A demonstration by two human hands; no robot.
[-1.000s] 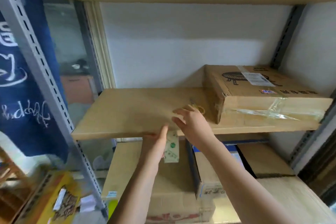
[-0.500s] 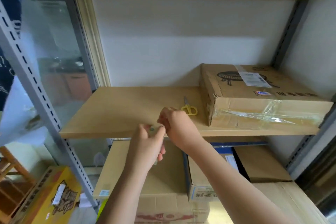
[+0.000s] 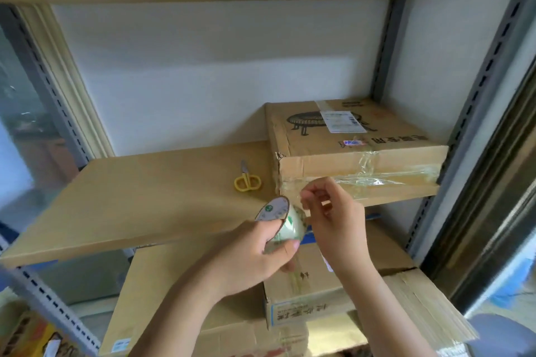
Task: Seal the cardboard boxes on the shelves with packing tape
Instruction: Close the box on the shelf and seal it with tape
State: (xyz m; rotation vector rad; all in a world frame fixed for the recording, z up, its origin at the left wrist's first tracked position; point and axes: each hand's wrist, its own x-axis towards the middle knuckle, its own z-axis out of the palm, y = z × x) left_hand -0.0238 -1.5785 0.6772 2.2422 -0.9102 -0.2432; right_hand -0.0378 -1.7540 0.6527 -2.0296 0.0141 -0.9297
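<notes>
Gripping tape roll (image 3: 285, 224) in our left hand (image 3: 255, 252); right hand (image 3: 333, 219) pinches its loose end, cardboard box (image 3: 356, 151) at 1 o'clock.

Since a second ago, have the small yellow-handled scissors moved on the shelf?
No. The small yellow-handled scissors lie on the wooden shelf, just left of the taped cardboard box, as before.

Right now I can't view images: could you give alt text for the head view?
The left hand grips a roll of clear tape while the right hand pinches its free end, before a taped cardboard box on a shelf beside yellow scissors.
</notes>
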